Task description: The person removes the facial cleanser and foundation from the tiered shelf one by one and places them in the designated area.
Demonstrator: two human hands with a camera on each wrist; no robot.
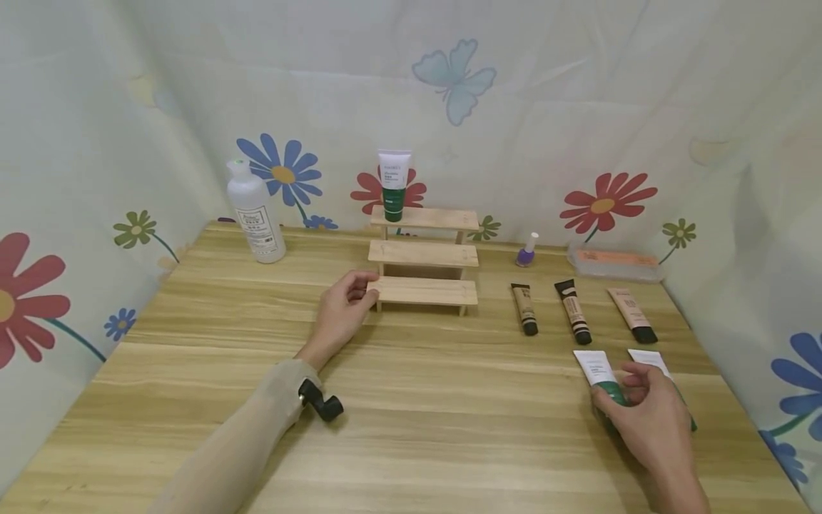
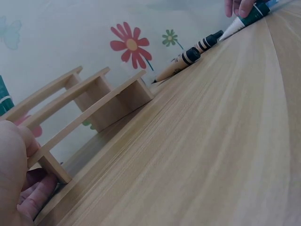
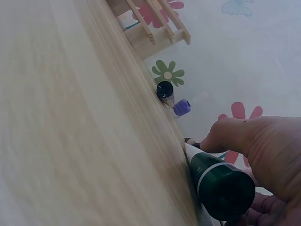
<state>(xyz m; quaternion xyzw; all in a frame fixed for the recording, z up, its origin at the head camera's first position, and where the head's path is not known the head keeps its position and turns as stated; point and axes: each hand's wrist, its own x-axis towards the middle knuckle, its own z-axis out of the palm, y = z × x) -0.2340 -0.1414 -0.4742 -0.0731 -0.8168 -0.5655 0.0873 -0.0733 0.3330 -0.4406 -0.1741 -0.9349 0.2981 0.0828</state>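
Observation:
My left hand (image 1: pixel 344 308) grips the left end of the lowest step of a three-tier wooden display stand (image 1: pixel 424 291), fingers curled around its edge. Upright on the stand's top step is a white and green squeeze tube (image 1: pixel 394 184). At the right of the table, my right hand (image 1: pixel 655 417) pinches a second white and green squeeze tube (image 1: pixel 599 373) between thumb and fingers; its green cap end (image 3: pixel 228 190) faces the right wrist camera. A third such tube (image 1: pixel 647 358) lies just beyond, partly hidden by that hand.
Two beige tubes with black caps (image 1: pixel 526 308) (image 1: pixel 574 312) and a pink one (image 1: pixel 632 314) lie behind the right hand. Farther back are a purple nail polish bottle (image 1: pixel 526 251) and a clear plastic case (image 1: pixel 613 264). A white bottle (image 1: pixel 255 214) stands at the back left.

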